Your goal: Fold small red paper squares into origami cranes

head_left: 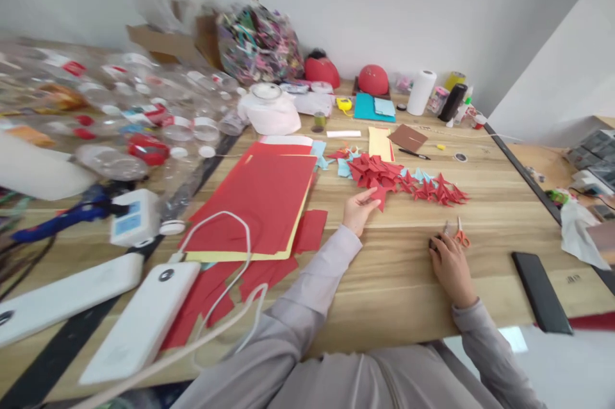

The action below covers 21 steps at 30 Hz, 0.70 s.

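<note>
My left hand [359,211] pinches a folded piece of red paper [379,196] at the near edge of a pile of red folded paper pieces [375,170]. More pointed red paper shapes [441,190] trail off to the right of it. My right hand [453,269] rests low over the wooden table [384,274], its fingers curled on a small dark object [435,241] that they mostly hide. Right by those fingertips lie scissors with orange handles [462,237]. Light blue folded pieces [418,175] lie among the red ones.
Large red paper sheets [259,197] and cut red strips [312,231] lie to the left. White power banks [144,319] with a looping cable [247,236] are nearer. Plastic bottles [177,130] crowd the far left. A black phone [541,292] lies at the right.
</note>
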### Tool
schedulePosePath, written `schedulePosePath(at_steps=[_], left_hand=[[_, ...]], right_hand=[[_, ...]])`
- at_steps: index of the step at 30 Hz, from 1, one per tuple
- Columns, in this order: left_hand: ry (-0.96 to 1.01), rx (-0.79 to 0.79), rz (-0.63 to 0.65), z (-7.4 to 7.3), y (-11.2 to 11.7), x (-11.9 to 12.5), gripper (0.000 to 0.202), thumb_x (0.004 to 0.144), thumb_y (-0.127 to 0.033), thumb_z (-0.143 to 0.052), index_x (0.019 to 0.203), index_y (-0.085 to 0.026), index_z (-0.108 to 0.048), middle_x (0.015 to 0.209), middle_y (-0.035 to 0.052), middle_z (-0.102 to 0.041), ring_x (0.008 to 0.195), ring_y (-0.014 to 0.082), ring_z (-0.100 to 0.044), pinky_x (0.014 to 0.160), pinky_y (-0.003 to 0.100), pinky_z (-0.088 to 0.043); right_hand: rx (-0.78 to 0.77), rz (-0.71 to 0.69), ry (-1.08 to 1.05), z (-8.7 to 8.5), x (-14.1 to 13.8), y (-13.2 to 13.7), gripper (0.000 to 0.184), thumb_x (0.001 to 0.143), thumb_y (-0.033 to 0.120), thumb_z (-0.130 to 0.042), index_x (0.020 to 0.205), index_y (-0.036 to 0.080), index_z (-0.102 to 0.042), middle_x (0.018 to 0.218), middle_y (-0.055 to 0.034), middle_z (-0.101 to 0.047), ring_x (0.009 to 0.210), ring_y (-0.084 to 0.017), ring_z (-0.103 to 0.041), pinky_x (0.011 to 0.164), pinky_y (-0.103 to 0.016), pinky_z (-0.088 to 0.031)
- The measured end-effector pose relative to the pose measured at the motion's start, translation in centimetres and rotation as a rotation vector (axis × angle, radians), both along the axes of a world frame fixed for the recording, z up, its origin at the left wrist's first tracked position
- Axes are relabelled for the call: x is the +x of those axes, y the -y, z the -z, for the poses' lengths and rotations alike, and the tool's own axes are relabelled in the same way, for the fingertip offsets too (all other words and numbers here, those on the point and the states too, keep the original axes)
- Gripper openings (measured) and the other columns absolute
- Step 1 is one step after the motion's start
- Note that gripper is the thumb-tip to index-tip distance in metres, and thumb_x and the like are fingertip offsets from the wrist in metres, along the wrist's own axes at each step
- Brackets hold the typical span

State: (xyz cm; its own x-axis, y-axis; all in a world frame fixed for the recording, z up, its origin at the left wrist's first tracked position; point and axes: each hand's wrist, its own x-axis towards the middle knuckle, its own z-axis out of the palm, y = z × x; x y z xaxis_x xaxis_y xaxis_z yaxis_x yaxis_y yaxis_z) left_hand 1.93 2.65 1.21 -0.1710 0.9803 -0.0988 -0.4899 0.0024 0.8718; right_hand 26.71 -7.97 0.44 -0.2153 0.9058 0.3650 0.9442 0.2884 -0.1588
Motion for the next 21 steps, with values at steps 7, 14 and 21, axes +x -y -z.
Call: schedulePosePath(at_steps=[7,14,21], left_hand=[[0.029,-0.048,0.009,0.2,0.9,0.4,0.055,0.047,-0.019,-0.083,0.101,-0.015,-0.072,0.073,0.0021,-0.072,0.067,0.0109,-0.062,0.077,0.029,-0.048],[0.028,-0.081,0.031,0.9,1.2,0.8,0.056,0.050,-0.022,-0.083,0.104,-0.016,-0.071,0.077,0.0036,-0.073,0.074,0.0130,-0.065,0.084,0.031,-0.048],[0.036,-0.096,0.008,1.0,1.2,1.0,0.046,0.055,-0.028,-0.081,0.099,-0.017,-0.074,0.083,0.0052,-0.074,0.074,0.0139,-0.064,0.082,0.031,-0.048]], right_hand=[[-0.015,0.249,-0.018,-1.7,0.2,1.2,0.022,0.089,0.028,-0.049,0.093,0.015,-0.065,0.094,-0.0121,-0.068,0.087,-0.025,-0.061,0.077,-0.037,-0.046],[-0.232,0.380,0.106,-3.2,-0.6,1.1,0.019,0.086,0.030,-0.053,0.091,0.015,-0.064,0.091,-0.0141,-0.067,0.084,-0.026,-0.062,0.070,-0.034,-0.043],[-0.398,0.501,-0.099,-4.4,-0.8,0.2,0.032,0.076,0.034,-0.060,0.104,0.021,-0.065,0.094,-0.0097,-0.070,0.082,-0.025,-0.064,0.067,-0.034,-0.044]])
